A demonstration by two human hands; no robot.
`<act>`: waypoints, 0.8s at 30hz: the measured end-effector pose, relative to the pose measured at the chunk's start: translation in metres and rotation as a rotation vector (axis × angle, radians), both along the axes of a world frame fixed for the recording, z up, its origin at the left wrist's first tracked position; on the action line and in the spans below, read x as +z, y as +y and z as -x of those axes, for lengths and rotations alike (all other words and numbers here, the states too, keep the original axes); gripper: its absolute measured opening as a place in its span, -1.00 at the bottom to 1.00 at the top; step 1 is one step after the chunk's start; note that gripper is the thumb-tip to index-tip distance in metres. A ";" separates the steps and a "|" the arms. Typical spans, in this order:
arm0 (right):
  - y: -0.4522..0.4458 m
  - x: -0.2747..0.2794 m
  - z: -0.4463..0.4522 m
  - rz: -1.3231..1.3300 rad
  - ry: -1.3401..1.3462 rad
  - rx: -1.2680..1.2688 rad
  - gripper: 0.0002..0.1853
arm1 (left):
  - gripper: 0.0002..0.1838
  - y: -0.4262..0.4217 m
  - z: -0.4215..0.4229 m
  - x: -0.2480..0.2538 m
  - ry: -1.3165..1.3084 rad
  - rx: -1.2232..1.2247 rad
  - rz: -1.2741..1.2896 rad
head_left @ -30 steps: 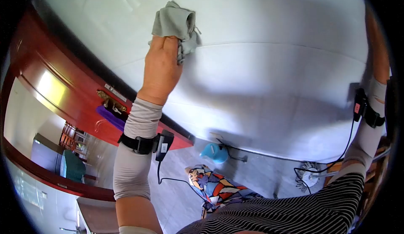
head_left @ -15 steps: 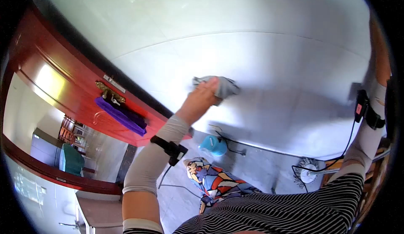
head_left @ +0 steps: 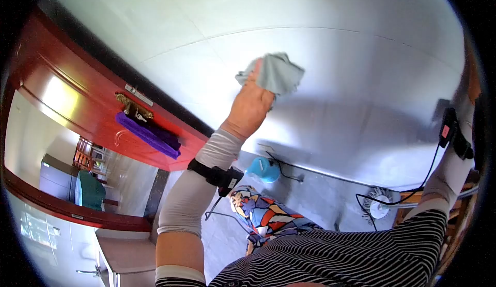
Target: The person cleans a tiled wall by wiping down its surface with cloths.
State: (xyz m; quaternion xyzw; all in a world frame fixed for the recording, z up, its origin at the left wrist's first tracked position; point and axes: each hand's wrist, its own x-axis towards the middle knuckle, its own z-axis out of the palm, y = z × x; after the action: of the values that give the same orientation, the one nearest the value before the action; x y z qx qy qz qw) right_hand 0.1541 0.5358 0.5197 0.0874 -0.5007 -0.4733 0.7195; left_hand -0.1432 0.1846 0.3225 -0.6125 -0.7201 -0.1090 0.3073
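Note:
My left hand (head_left: 250, 106) grips a grey-green cleaning cloth (head_left: 281, 74) against the white tiled wall (head_left: 330, 127). The cloth spreads out beyond my fingers, with its edges loose and creased. My right arm reaches up along the right border of the view. Only a dark sliver of my right hand (head_left: 472, 75) shows there beside the wall, and its fingers are hidden.
On the left stands a red door (head_left: 77, 96) with a brass handle (head_left: 132, 107) and a purple towel (head_left: 149, 136) hanging from it. Below are a blue bucket (head_left: 264, 169), a round white brush-edged object (head_left: 378, 207), black cables and a wooden piece of furniture (head_left: 457, 220).
My left hand has moved up the wall with the cloth, which now lies more spread out. My right arm has hardly moved.

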 end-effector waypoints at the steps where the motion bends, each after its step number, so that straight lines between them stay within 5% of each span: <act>1: 0.000 0.000 0.001 0.014 0.006 0.002 -0.51 | -0.59 -0.005 -0.001 -0.009 0.064 -0.018 0.066; 7: 0.023 0.002 0.000 0.089 -0.023 0.082 -0.55 | -0.52 -0.013 0.009 -0.005 0.068 0.047 0.158; 10: 0.009 -0.002 -0.001 0.101 -0.006 0.061 -0.58 | -0.55 0.000 -0.008 0.030 -0.026 0.048 -0.064; 17: -0.001 0.002 0.012 0.000 0.138 0.179 -0.58 | -0.48 -0.008 -0.009 -0.025 0.012 -0.015 0.072; 24: 0.019 0.005 0.000 0.036 -0.011 0.062 -0.54 | -0.49 0.011 -0.018 0.017 0.011 0.014 -0.052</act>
State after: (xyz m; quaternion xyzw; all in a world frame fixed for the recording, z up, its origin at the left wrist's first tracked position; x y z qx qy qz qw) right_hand 0.1544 0.5549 0.5246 0.0921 -0.5102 -0.4412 0.7324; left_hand -0.1255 0.1953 0.3392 -0.5999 -0.7195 -0.1222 0.3279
